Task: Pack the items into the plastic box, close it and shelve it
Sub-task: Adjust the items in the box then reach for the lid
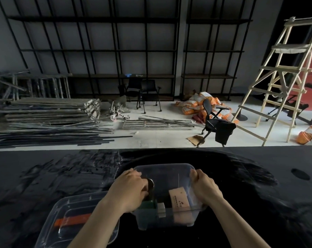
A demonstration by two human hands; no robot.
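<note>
A clear plastic box [162, 165] stands on the black table right in front of me. Inside it lie a pink card packet [179, 197], a dark green item [148, 208] and a small grey block [161, 209]. My left hand [130, 188] reaches over the box's left wall, fingers curled around a round dark item with a metal rim [151, 183]. My right hand [204, 187] grips the box's right rim. The clear lid [74, 203], with an orange latch [71, 221], lies flat at the lower left, partly under my left forearm.
The black table [44, 176] has a round hole [300, 173] at the right. Beyond it, black wall shelving [146, 51] spans the back wall. On the floor are stacked metal bars [44, 119], an office chair [216, 120], orange sacks [196, 102] and a wooden ladder [277, 86].
</note>
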